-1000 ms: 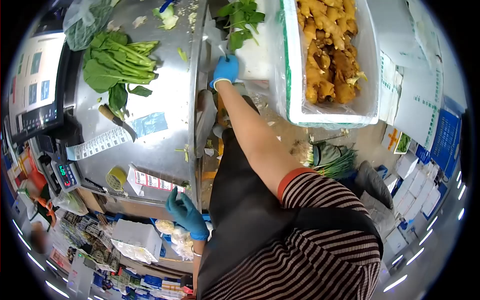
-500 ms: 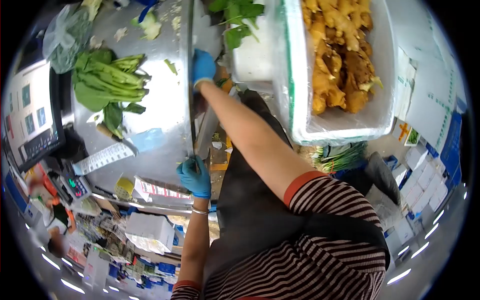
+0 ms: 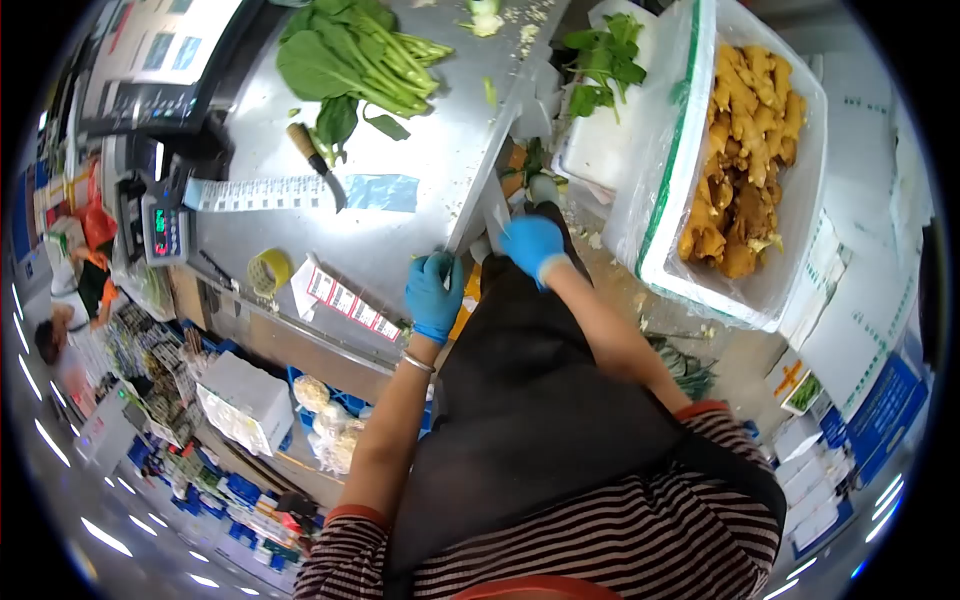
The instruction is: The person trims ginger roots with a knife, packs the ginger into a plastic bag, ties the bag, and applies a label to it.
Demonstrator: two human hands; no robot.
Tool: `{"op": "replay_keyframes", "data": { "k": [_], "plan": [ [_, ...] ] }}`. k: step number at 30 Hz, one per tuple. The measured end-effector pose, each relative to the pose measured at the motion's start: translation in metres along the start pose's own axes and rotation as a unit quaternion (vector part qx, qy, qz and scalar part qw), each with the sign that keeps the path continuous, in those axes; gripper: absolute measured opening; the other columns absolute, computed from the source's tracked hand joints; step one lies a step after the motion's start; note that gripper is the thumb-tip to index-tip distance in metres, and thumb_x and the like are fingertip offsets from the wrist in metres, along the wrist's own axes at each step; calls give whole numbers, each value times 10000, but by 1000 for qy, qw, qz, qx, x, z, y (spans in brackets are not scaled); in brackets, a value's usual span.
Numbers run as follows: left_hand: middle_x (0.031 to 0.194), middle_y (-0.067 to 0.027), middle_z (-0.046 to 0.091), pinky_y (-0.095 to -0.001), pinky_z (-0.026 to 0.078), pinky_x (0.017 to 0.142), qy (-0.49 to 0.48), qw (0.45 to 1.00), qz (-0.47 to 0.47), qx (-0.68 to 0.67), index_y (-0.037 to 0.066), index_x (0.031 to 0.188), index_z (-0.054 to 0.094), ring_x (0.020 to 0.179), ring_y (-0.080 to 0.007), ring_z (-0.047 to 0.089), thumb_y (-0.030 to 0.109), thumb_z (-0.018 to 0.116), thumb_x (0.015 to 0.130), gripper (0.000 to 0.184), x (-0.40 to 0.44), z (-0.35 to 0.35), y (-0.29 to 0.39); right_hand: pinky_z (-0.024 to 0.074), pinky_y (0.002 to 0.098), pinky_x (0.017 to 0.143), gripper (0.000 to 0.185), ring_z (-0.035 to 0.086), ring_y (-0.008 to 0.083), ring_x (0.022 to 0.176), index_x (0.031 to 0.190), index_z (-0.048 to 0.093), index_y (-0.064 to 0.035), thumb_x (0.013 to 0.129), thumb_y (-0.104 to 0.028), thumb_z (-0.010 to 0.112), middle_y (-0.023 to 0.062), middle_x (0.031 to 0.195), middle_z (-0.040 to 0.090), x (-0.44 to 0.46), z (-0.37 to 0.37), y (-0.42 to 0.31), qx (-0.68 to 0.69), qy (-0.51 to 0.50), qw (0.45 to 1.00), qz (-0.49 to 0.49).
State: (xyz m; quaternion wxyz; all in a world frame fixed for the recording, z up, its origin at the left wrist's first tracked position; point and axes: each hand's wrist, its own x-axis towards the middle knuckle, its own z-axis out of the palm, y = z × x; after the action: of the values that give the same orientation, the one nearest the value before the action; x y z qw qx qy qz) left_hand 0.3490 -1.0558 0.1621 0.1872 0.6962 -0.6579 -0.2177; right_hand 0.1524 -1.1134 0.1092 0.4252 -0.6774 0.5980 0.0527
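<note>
Hands apart. Left hand [image 3: 435,290] curled at steel table's [image 3: 400,240] edge, grip unclear. Thin, pale, translucent plastic [image 3: 496,208] just off that edge, by blurred right hand [image 3: 532,242]; contact unclear. Floor [image 3: 625,292] open between table and ginger box [image 3: 668,262].

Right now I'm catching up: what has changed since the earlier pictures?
The right hand drew back from near the leafy sprigs toward the body; the left hand moved forward to the edge of the table, fingers now curled. Any grip is unclear. The knife, bunched greens and ginger stayed put.
</note>
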Motion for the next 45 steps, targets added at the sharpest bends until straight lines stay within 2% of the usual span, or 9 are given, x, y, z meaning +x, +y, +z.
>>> {"op": "replay_keyframes", "data": {
  "k": [11,17,18,22,24,26,34,39,45],
  "plan": [
    [798,-26,660,-307,528,703,-363,553,-429,-615,80,943,687,751,-137,614,423,570,949,363,-57,-58,64,490,417,741,280,609,345,879,1093,585,-66,815,-95,585,148,1008,615,-154,-47,-80,59,-4,931,-360],
    [779,-96,678,-316,503,587,-371,865,-180,-284,52,852,702,665,-165,595,201,620,911,180,-79,-96,15,503,371,725,256,623,284,851,1103,587,-50,855,-110,582,130,1034,628,-124,-38,-116,-101,-31,830,-548],
    [775,-86,662,-324,533,618,-368,655,-363,-551,45,905,684,686,-173,608,127,632,895,97,-83,-73,-3,505,363,723,252,625,273,846,1105,588,-47,861,-112,582,128,1038,630,-120,-37,-118,-121,-32,815,-565],
    [863,-65,623,-309,541,682,-156,493,-384,-765,50,983,657,778,-175,608,67,627,898,93,-97,-123,-8,514,333,712,239,634,232,827,1111,590,-36,888,-121,580,116,1056,638,-128,-53,-128,-93,-122,792,-590],
    [884,-68,624,-292,525,713,-94,761,-151,-624,36,1008,649,803,-166,601,65,619,899,117,-103,-117,-24,520,324,732,186,642,226,892,1057,601,-36,888,-104,562,119,1081,640,-144,-86,-161,62,-279,850,-443],
    [881,-64,636,-299,507,732,-42,778,-112,-616,23,1012,645,780,-167,597,105,648,864,169,-107,-148,-1,501,267,710,103,633,143,844,980,578,-28,910,-92,538,89,1020,644,-159,-116,-203,314,-352,875,-106],
    [879,-131,663,-364,483,738,17,893,-31,-449,-13,1012,628,795,-235,628,317,735,776,420,-86,-201,64,455,311,876,261,567,191,934,1111,562,-33,950,-234,518,84,1037,597,-106,-109,-178,134,-106,913,-372],
    [729,-165,567,-417,441,643,287,882,-241,-286,26,770,517,674,-307,563,209,662,765,234,-69,-215,-52,388,421,1077,413,461,286,1282,1310,526,-28,953,-233,492,155,1378,512,-63,-184,-93,739,-59,670,-44],
    [916,-164,580,-440,469,797,175,929,-173,-276,41,885,578,856,-341,578,259,713,772,280,-34,-173,-92,379,382,993,352,484,236,1133,1250,497,0,1009,-248,427,90,1244,522,-100,-149,-81,269,312,896,-166]
  ]
}}
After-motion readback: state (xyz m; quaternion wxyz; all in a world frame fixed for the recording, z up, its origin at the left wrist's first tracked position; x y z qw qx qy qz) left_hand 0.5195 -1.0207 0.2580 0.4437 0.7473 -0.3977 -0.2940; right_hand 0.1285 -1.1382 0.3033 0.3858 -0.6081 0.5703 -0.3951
